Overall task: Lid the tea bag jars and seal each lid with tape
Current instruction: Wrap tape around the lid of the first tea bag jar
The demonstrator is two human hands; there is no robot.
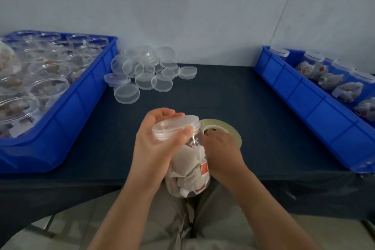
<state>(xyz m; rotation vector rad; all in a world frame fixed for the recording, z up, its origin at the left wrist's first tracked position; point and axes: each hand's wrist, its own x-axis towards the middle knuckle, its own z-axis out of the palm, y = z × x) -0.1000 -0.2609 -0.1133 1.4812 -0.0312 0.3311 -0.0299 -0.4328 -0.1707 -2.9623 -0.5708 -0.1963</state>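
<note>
A clear plastic jar (189, 170) full of tea bags is held tilted above the table's near edge, with a clear lid (176, 127) on its top. My left hand (156, 144) grips the lidded top, thumb on the lid's rim. My right hand (221, 148) holds a roll of clear tape (223, 126) right behind the jar, fingers curled into the roll's hole. A pile of loose clear lids (144, 71) lies at the back of the table.
A blue bin (77, 95) at the left holds several open jars of tea bags. A blue bin (308, 95) at the right holds several lidded jars lying on their sides. The dark table (243, 95) ends at a pale wall behind.
</note>
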